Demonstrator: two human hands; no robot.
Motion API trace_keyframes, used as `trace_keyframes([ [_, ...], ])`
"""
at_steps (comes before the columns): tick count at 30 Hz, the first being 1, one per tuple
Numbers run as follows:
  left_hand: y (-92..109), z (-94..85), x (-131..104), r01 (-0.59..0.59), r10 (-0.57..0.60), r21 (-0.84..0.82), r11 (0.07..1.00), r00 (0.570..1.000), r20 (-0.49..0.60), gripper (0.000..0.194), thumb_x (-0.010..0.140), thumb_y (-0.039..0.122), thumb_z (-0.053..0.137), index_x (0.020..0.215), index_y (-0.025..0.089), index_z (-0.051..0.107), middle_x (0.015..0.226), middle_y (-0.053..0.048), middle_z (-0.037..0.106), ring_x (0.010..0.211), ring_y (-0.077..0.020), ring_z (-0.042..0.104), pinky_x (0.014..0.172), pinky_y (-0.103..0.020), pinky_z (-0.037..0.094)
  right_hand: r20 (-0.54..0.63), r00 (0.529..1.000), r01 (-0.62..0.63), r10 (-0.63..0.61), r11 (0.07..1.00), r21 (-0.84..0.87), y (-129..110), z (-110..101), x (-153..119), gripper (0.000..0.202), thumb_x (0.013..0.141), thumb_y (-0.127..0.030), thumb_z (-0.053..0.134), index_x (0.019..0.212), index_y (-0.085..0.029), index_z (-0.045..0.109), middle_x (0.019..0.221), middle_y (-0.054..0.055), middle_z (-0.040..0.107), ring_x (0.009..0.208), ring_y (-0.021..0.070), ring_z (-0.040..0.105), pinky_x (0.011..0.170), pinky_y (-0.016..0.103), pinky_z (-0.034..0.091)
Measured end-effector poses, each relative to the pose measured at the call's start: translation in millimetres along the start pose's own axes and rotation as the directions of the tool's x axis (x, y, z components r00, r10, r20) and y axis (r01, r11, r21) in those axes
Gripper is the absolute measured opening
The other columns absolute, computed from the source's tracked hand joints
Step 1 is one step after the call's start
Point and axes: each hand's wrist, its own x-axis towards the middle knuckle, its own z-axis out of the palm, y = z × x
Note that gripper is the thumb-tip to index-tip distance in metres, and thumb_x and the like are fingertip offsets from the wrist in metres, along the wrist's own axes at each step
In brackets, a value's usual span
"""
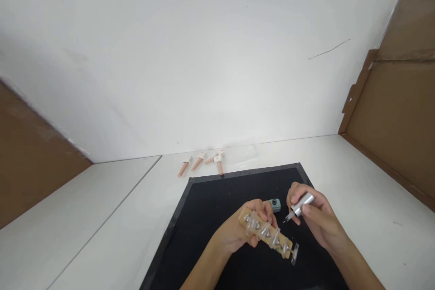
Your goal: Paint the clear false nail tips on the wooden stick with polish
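Note:
Fingers wrapped round its upper end, my left hand (243, 229) holds a slanted wooden strip (268, 232) with several metal knobs and clear plastic pieces along it. One clear piece (295, 253) sticks out at the strip's lower right end. My right hand (314, 213) grips a silver cylindrical tool (302, 204) between thumb and fingers. Its thin tip points down left toward the strip, apart from it. Just behind my left hand's fingers, a small teal object (276, 205) with a dark round part is partly hidden.
A black mat (204, 199) with a grey border lies under both hands. Beyond its far edge are several pink-handled pieces with white tops (220, 165) and a clear sheet (242, 154). Brown cardboard stands at the left (34, 149) and right (394, 118), a white wall (210, 54) behind.

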Motion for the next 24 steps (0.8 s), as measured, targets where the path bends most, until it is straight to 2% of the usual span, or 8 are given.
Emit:
trace_keyframes([
  [8,-0.6,0.7,0.6,0.033,-0.032,0.008,0.999,0.999,-0.040,0.036,0.036,0.014,0.086,0.065,0.016,0.063,0.070,0.002,0.058,0.074,-0.0133,0.060,0.065,-0.025,0.046,-0.004,1.000,-0.005,0.005,0.999,-0.043,-1.4,-0.1,-0.6,0.025,0.075,-0.043,0.067,0.073,-0.018,0.069,0.067,0.001,0.048,0.050,0.0119,0.042,0.045,0.025,0.034],
  [14,0.4,2.6,0.8,0.049,-0.047,0.025,0.999,0.997,-0.062,0.038,0.034,0.012,0.086,0.063,0.015,0.062,0.069,0.002,0.058,0.070,-0.0116,0.059,0.062,-0.022,0.044,0.001,1.000,0.009,-0.009,0.999,-0.039,0.1,-0.8,-1.8,0.028,0.076,-0.045,0.066,0.075,-0.018,0.073,0.057,0.001,0.049,0.050,0.0122,0.042,0.045,0.024,0.033],
  [18,0.7,1.3,0.5,0.056,-0.053,0.036,0.998,0.996,-0.068,0.040,0.033,0.014,0.086,0.062,0.014,0.058,0.069,0.002,0.057,0.068,-0.0114,0.057,0.062,-0.023,0.043,0.003,1.000,-0.013,0.013,0.999,-0.045,-2.0,-0.9,-2.0,0.031,0.075,-0.048,0.066,0.078,-0.019,0.073,0.054,0.000,0.051,0.043,0.0100,0.039,0.044,0.024,0.034],
  [24,1.7,-0.5,-2.7,0.074,-0.067,0.086,0.994,0.995,-0.079,0.036,0.046,0.026,0.083,0.072,0.015,0.062,0.073,0.000,0.058,0.065,-0.0102,0.056,0.061,-0.022,0.041,0.007,1.000,-0.024,0.025,0.999,-0.034,-4.7,2.0,-2.2,0.029,0.077,-0.048,0.064,0.080,-0.020,0.070,0.052,-0.002,0.054,0.036,0.0086,0.038,0.043,0.025,0.035],
])
